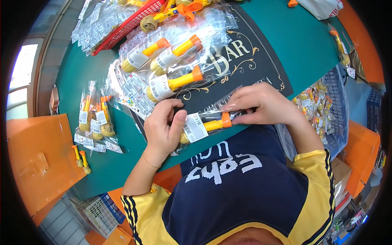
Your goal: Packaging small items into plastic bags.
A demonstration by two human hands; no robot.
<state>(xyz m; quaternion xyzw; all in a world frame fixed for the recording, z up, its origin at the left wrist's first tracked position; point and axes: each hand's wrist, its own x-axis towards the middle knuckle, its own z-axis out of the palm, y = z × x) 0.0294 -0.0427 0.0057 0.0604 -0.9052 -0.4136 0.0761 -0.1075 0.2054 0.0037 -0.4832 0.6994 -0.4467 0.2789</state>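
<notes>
A clear plastic bag (195, 127) holds a yellow toy (213, 125) with an orange flared end and a rounded gold-coloured head, beside a white label. It lies at the near edge of the table, in front of my body. At the gold end, my left hand (162, 124) is curled, with thumb and fingers closed on the bag. My right hand (261, 105) pinches the bag's film at the orange end. Just beyond my hands, several similar bagged toys (183, 81) rest on a dark printed mat (261, 53) and on a pile of flat bags.
A red basket (126, 28) with loose toys stands at the far left, beside stacked clear bags (98, 22). More bagged toys (96, 118) lie on the green table (122, 163) to the left. On the right, a blue crate (341, 110) contains many bagged toys.
</notes>
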